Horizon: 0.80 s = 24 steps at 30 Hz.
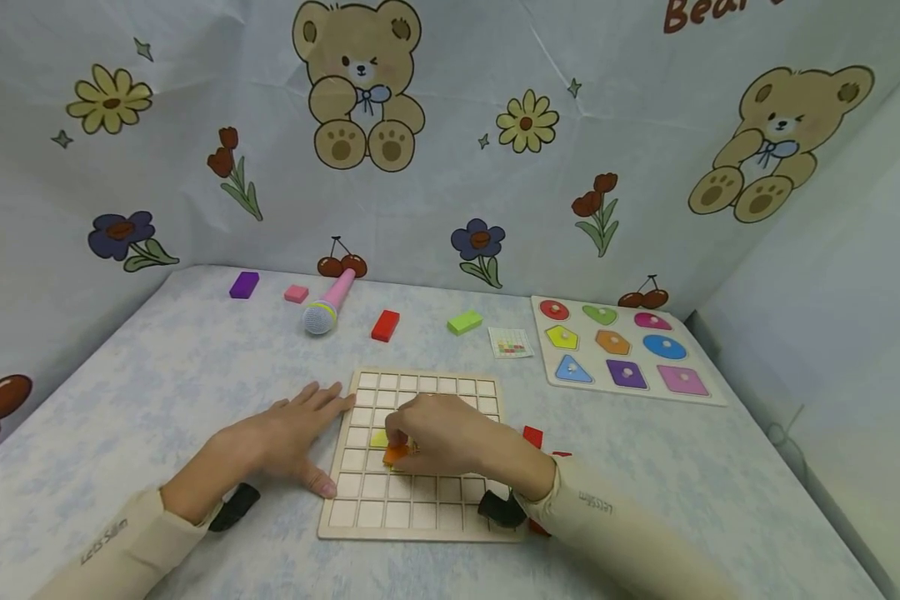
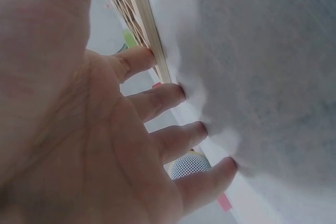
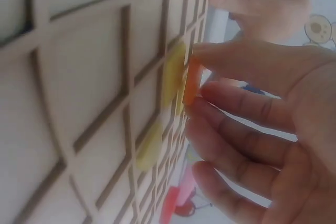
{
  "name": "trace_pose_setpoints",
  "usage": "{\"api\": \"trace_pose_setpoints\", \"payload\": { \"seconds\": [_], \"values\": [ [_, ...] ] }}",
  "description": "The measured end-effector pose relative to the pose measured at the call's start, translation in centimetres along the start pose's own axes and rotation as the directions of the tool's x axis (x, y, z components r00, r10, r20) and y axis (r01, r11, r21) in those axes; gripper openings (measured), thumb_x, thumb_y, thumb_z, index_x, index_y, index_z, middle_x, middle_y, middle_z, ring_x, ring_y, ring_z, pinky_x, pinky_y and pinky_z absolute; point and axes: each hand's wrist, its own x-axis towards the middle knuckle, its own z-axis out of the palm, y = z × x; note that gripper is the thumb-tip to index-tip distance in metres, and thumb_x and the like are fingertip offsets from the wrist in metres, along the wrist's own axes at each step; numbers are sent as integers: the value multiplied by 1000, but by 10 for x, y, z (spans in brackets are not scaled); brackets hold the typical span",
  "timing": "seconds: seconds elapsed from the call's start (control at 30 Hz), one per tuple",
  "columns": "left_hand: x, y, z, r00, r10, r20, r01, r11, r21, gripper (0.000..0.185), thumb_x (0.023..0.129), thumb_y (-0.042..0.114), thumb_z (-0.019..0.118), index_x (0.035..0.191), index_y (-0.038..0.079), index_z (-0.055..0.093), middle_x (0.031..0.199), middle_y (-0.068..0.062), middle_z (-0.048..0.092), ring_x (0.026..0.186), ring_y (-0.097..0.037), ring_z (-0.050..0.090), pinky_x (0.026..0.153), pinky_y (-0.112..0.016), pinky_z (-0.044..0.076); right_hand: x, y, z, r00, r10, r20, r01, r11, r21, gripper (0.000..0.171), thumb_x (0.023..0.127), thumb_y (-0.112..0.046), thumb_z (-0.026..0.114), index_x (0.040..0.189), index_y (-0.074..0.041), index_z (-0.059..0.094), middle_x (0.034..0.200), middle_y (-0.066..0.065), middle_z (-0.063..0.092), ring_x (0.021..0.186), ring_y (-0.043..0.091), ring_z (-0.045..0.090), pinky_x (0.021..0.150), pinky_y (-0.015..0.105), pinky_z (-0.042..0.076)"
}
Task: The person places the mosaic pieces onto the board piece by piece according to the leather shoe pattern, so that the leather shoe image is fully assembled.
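A wooden grid board [image 1: 371, 512] lies on the table. My left hand [image 1: 292, 435] rests at its left edge with fingers spread; in the left wrist view one fingertip touches the board's side while the others press on the tabletop. Over the left-middle squares, my right hand [image 1: 450, 432] pinches an orange tile [image 1: 395, 455] between thumb and fingers. In the right wrist view the orange tile [image 3: 193, 80] is held on edge, close over the grid. Yellow tiles [image 3: 150, 148] sit in squares near it, one a yellow-green tile [image 1: 378, 438] in the head view.
Behind the board are a red block [image 1: 386, 326], a green block [image 1: 465, 322], a pink toy microphone [image 1: 330, 306], a pink block [image 1: 296, 293], a purple block [image 1: 244, 285] and a printed card [image 1: 510, 342]. A shape puzzle [image 1: 588, 354] lies back right. Red pieces [image 1: 532, 437] lie by my right forearm.
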Motion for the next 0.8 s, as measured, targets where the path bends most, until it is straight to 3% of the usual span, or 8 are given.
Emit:
{"api": "trace_pose_setpoints", "payload": {
  "seconds": [0.3, 0.63, 0.8],
  "values": [
    [0, -1, 0, 1000, 13, -13, -12, 1000, 14, 122, 65, 64, 82, 159, 11, 26, 165, -22, 18, 150, -52, 12, 113, -74, 20, 15, -17, 8, 1000, -9, 30, 12, 995, -98, 10, 89, -26, 76, 96, -22, 71, 83, -13, 60, 72, 0, 52, 60, 16, 45],
    [-2, -2, -1, 1000, 23, -17, -23, 999, 28, 121, 66, 65, 81, 158, 10, 27, 165, -23, 18, 150, -52, 14, 111, -74, 22, 16, -18, 8, 998, 36, 52, -34, 998, -47, 15, 89, -29, 78, 101, -23, 73, 93, -13, 65, 80, 0, 57, 66, 18, 50],
    [-2, -2, 0, 999, 26, -27, -25, 999, 33, 120, 66, 65, 81, 158, 10, 27, 165, -23, 19, 150, -52, 15, 111, -74, 22, 17, -19, 8, 998, 43, 54, -39, 996, -78, 15, 87, -31, 80, 100, -26, 74, 92, -14, 63, 81, -1, 56, 66, 18, 51]
  ]
}}
